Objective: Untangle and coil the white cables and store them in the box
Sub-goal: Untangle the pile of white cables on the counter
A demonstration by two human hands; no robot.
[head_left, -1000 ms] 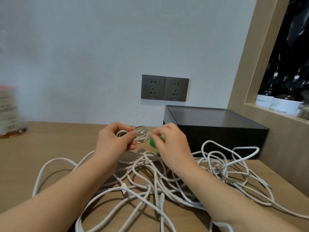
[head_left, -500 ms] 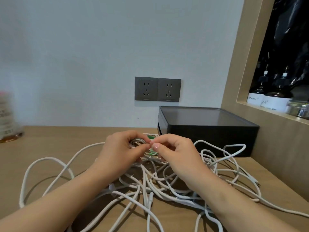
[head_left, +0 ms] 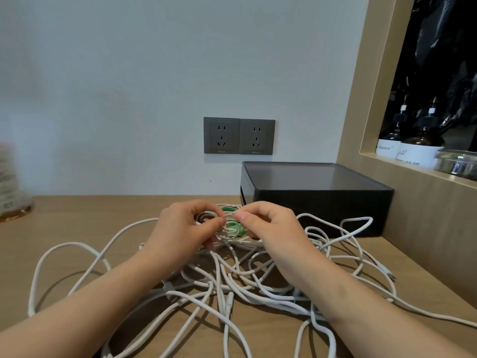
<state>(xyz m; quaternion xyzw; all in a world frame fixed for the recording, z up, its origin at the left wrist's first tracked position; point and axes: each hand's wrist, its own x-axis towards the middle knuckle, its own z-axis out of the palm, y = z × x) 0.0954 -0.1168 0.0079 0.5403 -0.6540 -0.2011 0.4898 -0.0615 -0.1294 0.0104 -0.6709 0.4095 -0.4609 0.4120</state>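
A tangle of white cables [head_left: 232, 282] sprawls over the wooden table [head_left: 85, 228] in front of me. My left hand [head_left: 184, 227] grips a small coiled bundle of white cable [head_left: 206, 215] between thumb and fingers. My right hand [head_left: 268, 226] pinches cable strands beside a green tie [head_left: 228, 210] that wraps part of the coil. Both hands meet just above the tangle. The dark box [head_left: 315, 195] stands behind my right hand against the wall; I cannot see inside it.
Two grey wall sockets [head_left: 238, 135] sit above the box. A wooden shelf unit [head_left: 361, 99] on the right holds dark bottles [head_left: 410, 140]. A blurred jar [head_left: 13, 187] stands at the far left edge of the table.
The hands have come closer together and sunk a little toward the tangle. The green tie now shows between them on the coil. The camera view shifted slightly right.
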